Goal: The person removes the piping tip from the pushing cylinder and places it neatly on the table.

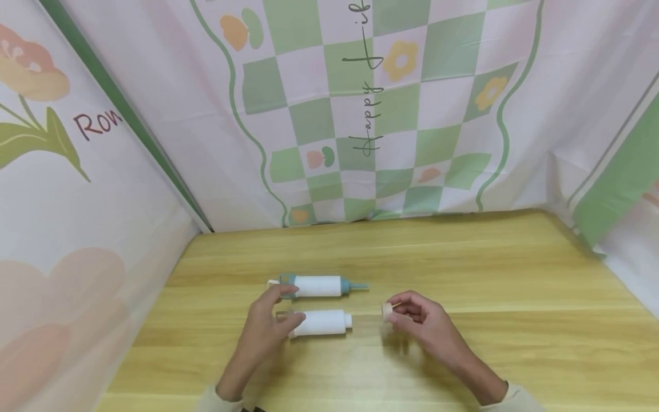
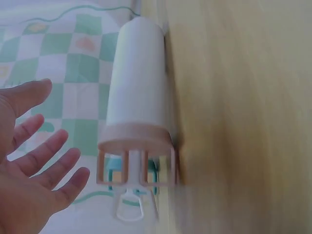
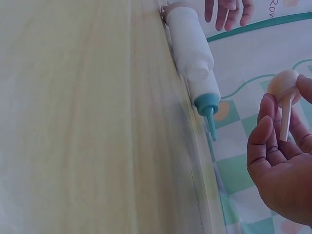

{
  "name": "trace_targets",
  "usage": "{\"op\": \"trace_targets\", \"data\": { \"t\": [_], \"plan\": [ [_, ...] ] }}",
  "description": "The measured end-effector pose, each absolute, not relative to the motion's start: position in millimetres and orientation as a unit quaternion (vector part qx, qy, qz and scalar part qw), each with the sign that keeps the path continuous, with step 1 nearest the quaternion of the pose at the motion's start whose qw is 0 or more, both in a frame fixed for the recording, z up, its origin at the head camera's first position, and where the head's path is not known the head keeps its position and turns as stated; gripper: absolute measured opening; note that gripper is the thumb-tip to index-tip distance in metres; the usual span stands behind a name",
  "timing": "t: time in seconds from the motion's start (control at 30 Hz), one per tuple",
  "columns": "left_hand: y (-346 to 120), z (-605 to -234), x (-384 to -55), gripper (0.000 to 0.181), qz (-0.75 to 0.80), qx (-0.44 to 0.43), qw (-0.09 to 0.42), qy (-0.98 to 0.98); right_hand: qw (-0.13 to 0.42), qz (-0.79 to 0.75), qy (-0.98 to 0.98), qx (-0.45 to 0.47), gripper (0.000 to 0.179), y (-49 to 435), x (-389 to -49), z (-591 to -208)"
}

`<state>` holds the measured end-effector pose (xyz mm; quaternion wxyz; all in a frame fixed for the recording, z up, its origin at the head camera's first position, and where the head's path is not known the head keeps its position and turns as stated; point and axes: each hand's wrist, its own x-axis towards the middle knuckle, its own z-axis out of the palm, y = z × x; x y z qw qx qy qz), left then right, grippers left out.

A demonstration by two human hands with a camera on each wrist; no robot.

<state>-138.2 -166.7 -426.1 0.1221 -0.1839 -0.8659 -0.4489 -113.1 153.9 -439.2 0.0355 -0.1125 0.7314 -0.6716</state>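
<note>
My right hand (image 1: 429,326) pinches a beige nozzle cap (image 1: 387,312) between thumb and fingers; its thin spout (image 3: 286,119) points back toward the palm in the right wrist view. A white piping syringe (image 1: 321,323) with a beige frame at its handle end (image 2: 134,136) lies on its side, its bare white neck facing the right hand. Around its handle end hovers my left hand (image 1: 262,323), fingers spread apart in the left wrist view. Just beyond lies a second white piping syringe (image 1: 319,286) with a teal handle frame and a teal nozzle (image 3: 207,104).
Both syringes lie side by side on a wood-grain table (image 1: 463,263). A patterned curtain (image 1: 355,114) hangs along the back edge. Another printed cloth (image 1: 92,212) borders the left side, and more cloth (image 1: 612,189) hangs at the right.
</note>
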Motion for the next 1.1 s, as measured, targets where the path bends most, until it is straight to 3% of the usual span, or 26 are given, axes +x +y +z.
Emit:
{"op": "trace_targets", "data": {
  "t": [0.2, 1.1],
  "plan": [
    [-151.5, -420.3, -142.3, 0.046, -0.478, -0.211, 0.122, -0.844, 0.038, -0.671, 0.732, -0.108, 0.033, 152.8, -114.6, -437.1],
    [-96.2, -418.1, -139.2, 0.041, -0.616, -0.242, -0.002, -0.749, 0.028, -0.662, 0.736, -0.138, 0.03, 149.2, -114.9, -430.4]
  ]
}}
